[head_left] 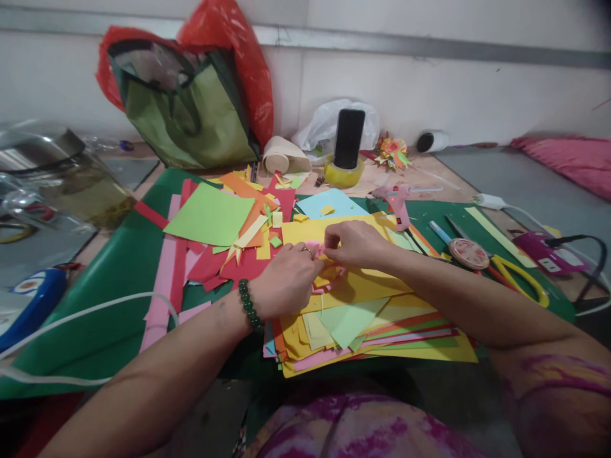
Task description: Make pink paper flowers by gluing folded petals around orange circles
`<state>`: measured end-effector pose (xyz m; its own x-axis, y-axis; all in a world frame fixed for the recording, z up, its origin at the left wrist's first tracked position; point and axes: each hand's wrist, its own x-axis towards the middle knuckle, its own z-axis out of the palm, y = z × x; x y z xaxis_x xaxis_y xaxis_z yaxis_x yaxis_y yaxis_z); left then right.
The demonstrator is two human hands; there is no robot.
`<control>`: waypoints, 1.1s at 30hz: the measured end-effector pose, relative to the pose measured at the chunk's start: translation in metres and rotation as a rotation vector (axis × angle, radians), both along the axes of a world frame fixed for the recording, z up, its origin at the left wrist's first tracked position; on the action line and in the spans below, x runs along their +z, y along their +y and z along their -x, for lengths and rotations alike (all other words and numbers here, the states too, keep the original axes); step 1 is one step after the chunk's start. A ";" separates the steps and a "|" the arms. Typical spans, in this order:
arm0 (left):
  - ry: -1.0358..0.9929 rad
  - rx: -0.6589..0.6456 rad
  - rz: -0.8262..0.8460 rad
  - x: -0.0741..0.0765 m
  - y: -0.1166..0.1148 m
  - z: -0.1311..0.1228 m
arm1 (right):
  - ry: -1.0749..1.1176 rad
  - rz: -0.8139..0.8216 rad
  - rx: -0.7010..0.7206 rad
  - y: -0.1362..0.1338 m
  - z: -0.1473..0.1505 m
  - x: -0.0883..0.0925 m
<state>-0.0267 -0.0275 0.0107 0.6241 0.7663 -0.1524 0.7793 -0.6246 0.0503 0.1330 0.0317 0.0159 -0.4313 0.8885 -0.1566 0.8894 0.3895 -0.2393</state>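
Both hands meet over a stack of coloured paper at the middle of the table. My left hand, with a green bead bracelet at the wrist, is closed at the edge of a small pink and yellow paper piece. Just right of it, my right hand has its thumb and fingers pinched together above the same piece. Whatever lies between those fingertips is too small to make out. Part of the paper piece is hidden under my left fingers.
Paper scraps spread to the left on a green mat. A pink glue gun, yellow-handled scissors and a purple power socket are on the right. Behind stand a phone and a green bag.
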 end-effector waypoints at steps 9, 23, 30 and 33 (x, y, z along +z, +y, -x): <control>-0.025 -0.004 -0.018 -0.003 0.001 0.002 | 0.000 0.006 -0.001 0.000 0.000 0.001; 0.004 0.004 0.009 -0.003 0.001 0.002 | 0.006 0.011 0.005 0.000 0.001 0.001; 0.003 0.012 0.004 -0.002 0.000 0.002 | 0.145 0.003 0.051 0.007 -0.007 0.008; 0.016 0.016 0.005 0.000 -0.001 0.003 | 0.175 -0.031 0.044 0.011 -0.012 0.011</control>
<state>-0.0294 -0.0286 0.0103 0.6093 0.7753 -0.1662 0.7898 -0.6119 0.0410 0.1455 0.0429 0.0273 -0.4884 0.8713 -0.0486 0.8170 0.4370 -0.3761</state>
